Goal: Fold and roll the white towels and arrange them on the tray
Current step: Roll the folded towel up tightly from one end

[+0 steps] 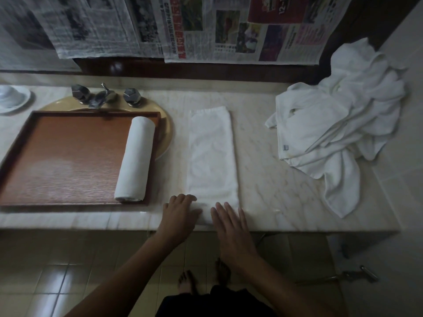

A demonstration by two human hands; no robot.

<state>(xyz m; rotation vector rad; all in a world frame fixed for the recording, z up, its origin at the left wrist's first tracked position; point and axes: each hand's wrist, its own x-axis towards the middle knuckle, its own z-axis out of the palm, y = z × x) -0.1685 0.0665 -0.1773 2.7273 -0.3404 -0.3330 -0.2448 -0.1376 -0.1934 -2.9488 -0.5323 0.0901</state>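
Observation:
A white towel [211, 152] lies folded into a long strip on the marble counter, running away from me, with its near end turned up into a small roll. My left hand [179, 213] rests on the left side of that roll, fingers bent over it. Flat on the right side of the roll lies my right hand [231, 225], fingers straight. A brown wooden tray [61, 156] sits over the sink at left. One rolled white towel [135, 159] lies along the tray's right edge.
A heap of loose white towels [338, 115] fills the counter's right end and hangs over its edge. Metal taps [103, 97] stand behind the tray. A white dish [11, 99] sits at far left. Newspaper [183, 26] covers the wall.

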